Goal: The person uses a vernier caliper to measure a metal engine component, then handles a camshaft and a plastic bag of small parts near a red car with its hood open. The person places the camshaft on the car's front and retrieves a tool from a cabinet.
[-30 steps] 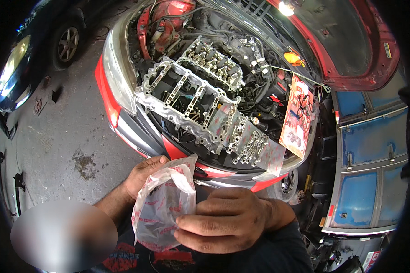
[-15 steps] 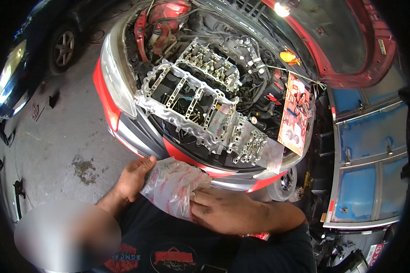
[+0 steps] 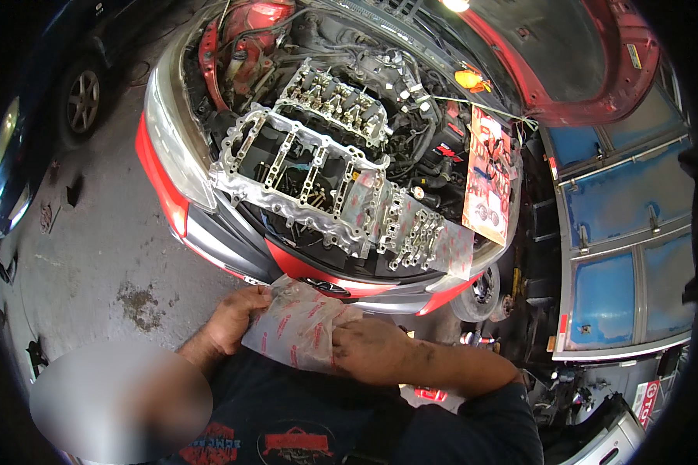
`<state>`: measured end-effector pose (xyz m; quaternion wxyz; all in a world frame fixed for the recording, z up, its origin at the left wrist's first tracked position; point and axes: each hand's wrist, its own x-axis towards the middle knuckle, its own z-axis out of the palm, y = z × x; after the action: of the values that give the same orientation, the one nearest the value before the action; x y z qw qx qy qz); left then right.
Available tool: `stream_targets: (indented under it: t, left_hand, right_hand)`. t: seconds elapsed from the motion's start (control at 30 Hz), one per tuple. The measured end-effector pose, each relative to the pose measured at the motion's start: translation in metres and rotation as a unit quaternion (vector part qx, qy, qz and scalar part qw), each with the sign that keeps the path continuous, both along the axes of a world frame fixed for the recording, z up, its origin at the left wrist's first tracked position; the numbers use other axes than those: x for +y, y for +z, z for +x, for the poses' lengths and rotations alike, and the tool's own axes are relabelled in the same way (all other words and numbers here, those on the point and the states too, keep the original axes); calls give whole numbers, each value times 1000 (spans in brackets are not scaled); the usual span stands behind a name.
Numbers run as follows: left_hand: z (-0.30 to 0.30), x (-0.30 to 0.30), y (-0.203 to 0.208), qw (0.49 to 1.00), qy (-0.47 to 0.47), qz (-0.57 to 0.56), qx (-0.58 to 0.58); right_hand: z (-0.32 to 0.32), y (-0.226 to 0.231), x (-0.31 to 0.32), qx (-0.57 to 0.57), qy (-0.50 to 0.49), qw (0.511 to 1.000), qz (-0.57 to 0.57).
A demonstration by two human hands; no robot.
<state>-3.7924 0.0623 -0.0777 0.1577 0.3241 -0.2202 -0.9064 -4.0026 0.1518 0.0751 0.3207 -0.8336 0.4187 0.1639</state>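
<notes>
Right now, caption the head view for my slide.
Left hand grips a plastic bag, right hand at its edge, before a red car with a metal frame across its front.

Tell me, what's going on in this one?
The wearer's left hand grips one side of a translucent plastic bag with red print. The right hand is at the bag's right end; whether it reaches inside is unclear. Ahead is a red car, hood raised. Across its front lie a large metal frame and smaller metal parts.
</notes>
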Motion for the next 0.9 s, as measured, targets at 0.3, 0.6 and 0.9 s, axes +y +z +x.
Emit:
stream_targets:
  t: [0.3, 0.6, 0.9]
  left_hand:
    - [-8, 0, 16, 990, -82, -119, 5]
    - [-9, 0, 6, 995, -74, 16, 61]
    - [-9, -3, -5, 993, -70, 40, 83]
  right_hand:
    - [3, -42, -4, -72, -62, 994, 46]
    - [18, -52, -17, -171, -72, 959, -212]
    - [26, -43, -18, -217, -88, 921, -310]
